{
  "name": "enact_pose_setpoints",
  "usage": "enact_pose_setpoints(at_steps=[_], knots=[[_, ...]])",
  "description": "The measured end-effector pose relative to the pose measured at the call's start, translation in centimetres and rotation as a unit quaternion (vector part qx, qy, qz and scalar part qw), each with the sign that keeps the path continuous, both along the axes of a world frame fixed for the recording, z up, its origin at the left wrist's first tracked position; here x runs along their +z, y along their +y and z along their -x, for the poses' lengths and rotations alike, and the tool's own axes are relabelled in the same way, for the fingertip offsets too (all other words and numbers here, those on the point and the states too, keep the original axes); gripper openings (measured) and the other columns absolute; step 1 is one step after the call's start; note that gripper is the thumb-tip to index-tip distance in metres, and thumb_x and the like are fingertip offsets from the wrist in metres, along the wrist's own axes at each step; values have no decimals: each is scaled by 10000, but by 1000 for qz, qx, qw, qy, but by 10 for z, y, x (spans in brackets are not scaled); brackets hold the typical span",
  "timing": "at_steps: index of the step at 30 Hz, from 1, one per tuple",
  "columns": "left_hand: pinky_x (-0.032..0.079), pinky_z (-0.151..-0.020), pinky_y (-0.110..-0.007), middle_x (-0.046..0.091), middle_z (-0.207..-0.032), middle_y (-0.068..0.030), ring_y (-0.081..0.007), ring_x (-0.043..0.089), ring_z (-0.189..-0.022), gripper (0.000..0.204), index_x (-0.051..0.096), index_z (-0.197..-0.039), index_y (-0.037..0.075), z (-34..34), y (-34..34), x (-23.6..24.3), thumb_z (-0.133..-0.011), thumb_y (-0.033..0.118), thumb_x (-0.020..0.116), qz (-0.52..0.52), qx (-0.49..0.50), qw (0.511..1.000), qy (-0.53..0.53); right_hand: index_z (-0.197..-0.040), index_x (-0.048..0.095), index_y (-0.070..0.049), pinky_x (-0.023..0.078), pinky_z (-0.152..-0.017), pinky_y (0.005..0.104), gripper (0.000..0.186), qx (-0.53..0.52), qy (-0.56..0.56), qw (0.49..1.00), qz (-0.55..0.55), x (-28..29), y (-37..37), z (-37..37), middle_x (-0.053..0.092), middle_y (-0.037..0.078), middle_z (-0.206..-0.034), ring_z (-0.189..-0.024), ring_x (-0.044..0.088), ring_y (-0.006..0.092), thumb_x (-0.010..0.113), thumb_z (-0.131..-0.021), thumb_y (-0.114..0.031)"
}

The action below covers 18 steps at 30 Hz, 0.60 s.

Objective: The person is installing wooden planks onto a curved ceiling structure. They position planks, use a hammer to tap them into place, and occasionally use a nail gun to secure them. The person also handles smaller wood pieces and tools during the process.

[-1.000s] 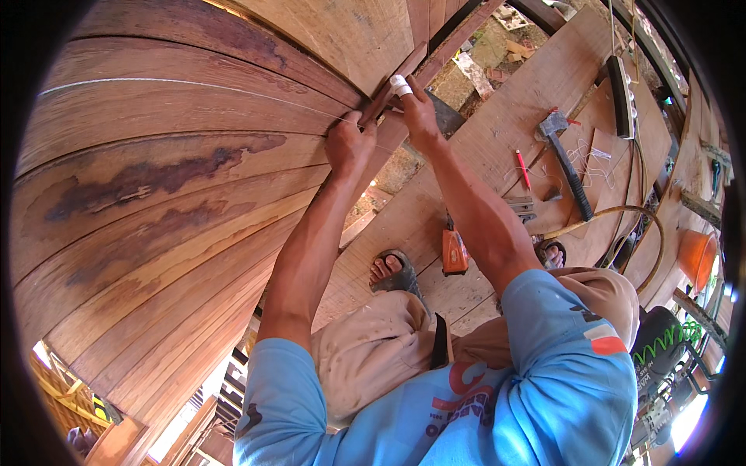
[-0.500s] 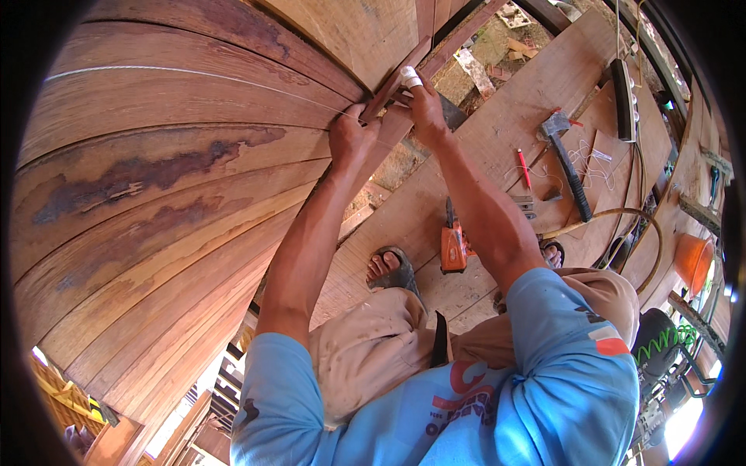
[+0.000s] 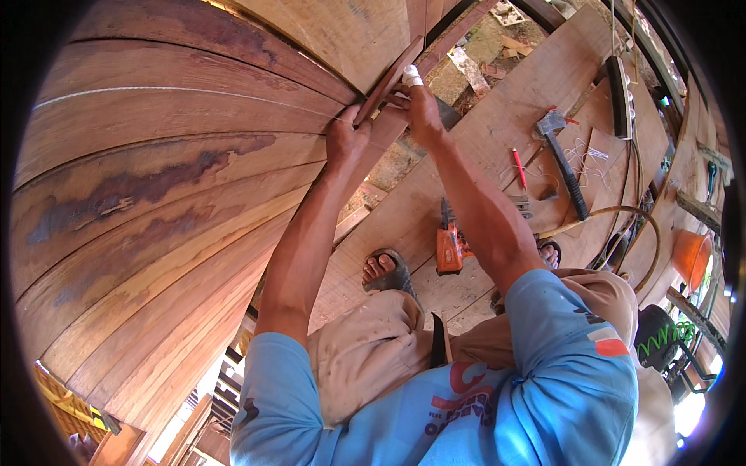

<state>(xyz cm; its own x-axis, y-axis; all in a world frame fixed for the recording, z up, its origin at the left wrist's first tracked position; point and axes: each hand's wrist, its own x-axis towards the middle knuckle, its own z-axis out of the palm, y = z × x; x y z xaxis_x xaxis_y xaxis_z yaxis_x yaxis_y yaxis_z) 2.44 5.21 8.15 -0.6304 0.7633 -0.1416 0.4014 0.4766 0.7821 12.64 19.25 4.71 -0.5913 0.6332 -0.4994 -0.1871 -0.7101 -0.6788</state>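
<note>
A narrow reddish-brown wooden strip (image 3: 391, 78) stands slantwise in the corner where the plank wall (image 3: 148, 116) meets a wide wooden board (image 3: 334, 31). My left hand (image 3: 346, 138) is closed round the strip's lower end, against the wall's edge. Just right of it, my right hand (image 3: 422, 115) grips the strip from the other side, its fingertips partly hidden. White wrapping (image 3: 412, 75) covers one of its fingers. A thin pale string (image 3: 179, 90) runs across the planks to my left hand.
On the plank floor to the right lie a hammer (image 3: 565, 159), a red pen (image 3: 519, 168), loose white thread (image 3: 594, 155) and an orange tool (image 3: 448, 248). A hose (image 3: 614, 210) curves behind them. An orange bucket (image 3: 690, 260) stands at far right. Gaps open beyond the boards.
The view has shifted very slightly. Both hands keep their hold on the wooden strip, in nearly the same place in the corner.
</note>
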Motion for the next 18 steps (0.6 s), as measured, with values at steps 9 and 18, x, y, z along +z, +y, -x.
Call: enact_pose_setpoints(at_steps=[9,18], knots=[[510,-862,-355,734,-1038,-165,-227,701,-964,354,663,-1221,17,-1,1,-5,-906,177,649,-4,5,999,33,-1435,385,-78,581,-835,438,580,-6,9,1000,7,-5,1,0,532,128,-1225,-1033,629,267,548,-1005,-432],[521,-870,-384,719,-1047,-219,-316,698,-996,372,662,-1210,-17,0,0,-6,-891,174,634,-8,28,1000,-11,-1456,373,-68,573,-893,480,635,2,16,1000,16,-5,2,0,485,183,-1348,-1142,598,350,466,-1021,-521]])
